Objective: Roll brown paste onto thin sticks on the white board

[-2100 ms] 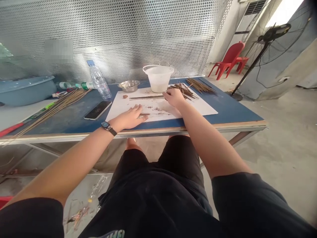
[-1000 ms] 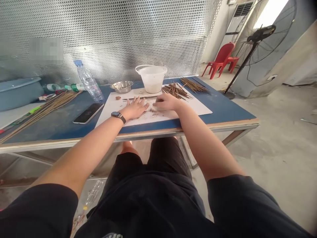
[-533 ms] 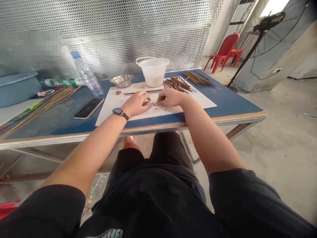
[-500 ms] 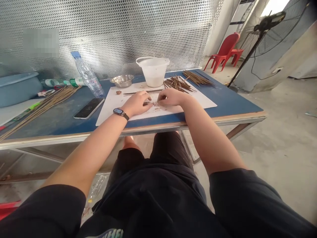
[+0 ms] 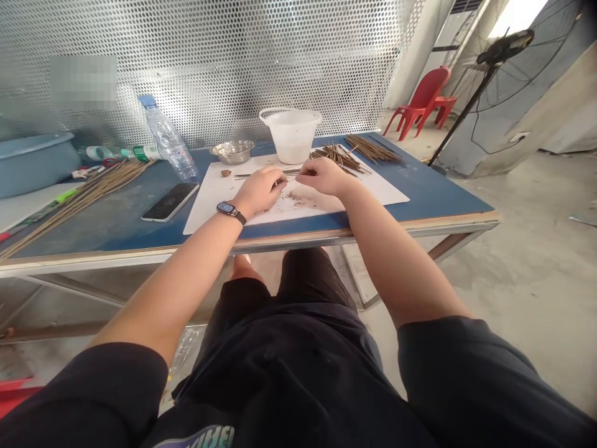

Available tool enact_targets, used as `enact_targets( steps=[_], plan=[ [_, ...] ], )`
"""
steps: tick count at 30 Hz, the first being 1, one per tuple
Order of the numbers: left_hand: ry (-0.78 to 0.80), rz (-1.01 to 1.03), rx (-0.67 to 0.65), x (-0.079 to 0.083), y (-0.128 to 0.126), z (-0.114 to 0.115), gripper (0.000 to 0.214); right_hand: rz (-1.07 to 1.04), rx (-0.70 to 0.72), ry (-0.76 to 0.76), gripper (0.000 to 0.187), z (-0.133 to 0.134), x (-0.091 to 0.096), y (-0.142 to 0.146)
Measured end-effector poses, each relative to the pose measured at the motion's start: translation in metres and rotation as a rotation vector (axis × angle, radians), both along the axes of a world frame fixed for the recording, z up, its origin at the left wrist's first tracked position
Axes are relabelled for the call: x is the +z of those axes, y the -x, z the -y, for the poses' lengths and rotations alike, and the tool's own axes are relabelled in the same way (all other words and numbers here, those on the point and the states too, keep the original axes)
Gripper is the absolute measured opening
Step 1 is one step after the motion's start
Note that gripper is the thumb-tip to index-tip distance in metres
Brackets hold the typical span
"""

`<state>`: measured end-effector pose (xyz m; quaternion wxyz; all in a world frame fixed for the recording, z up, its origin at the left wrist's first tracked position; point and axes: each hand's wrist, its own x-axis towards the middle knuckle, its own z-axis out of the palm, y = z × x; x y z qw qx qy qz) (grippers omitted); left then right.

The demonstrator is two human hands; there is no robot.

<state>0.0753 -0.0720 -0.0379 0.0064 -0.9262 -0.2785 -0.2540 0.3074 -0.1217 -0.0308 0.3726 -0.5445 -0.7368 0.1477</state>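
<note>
My left hand (image 5: 262, 190), with a dark smart band at the wrist, is over the white board (image 5: 205, 208). Its fingers are curled with thumb and fingertips close together. Facing it across a small gap, my right hand (image 5: 324, 177) has its fingers pinched. What either hand holds is too small to make out. Behind the hands lie a few thin dark sticks (image 5: 243, 176), partly hidden by them. Brown crumbs (image 5: 295, 198) are scattered on the board in front of the fingers. A pile of brown sticks (image 5: 342, 158) rests beyond my right hand.
At the board's back edge stand a white plastic bucket (image 5: 293, 137) and a metal bowl (image 5: 232, 152), with a small brown lump (image 5: 226, 173) nearby. A phone (image 5: 170, 202), a tilted water bottle (image 5: 168, 140) and long sticks (image 5: 100, 186) lie left. Another stick bundle (image 5: 373, 149) is right.
Both hands have moved slightly away from me on the board, uncovering the brown crumbs. The short dark piece beside my left fingers is no longer visible there.
</note>
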Motion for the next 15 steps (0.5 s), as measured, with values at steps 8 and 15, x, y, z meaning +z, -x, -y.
enact_targets(
  steps=[8,15],
  plan=[
    [-0.004,0.018,0.002,0.0003,0.0003,-0.0019,0.023,-0.052,-0.058,-0.006,0.029,-0.0033,-0.0007,0.0060],
    [0.002,-0.012,0.024,0.0007,0.0002,0.0005,0.026,-0.056,-0.048,0.017,0.030,-0.0009,0.0017,0.0079]
  ],
)
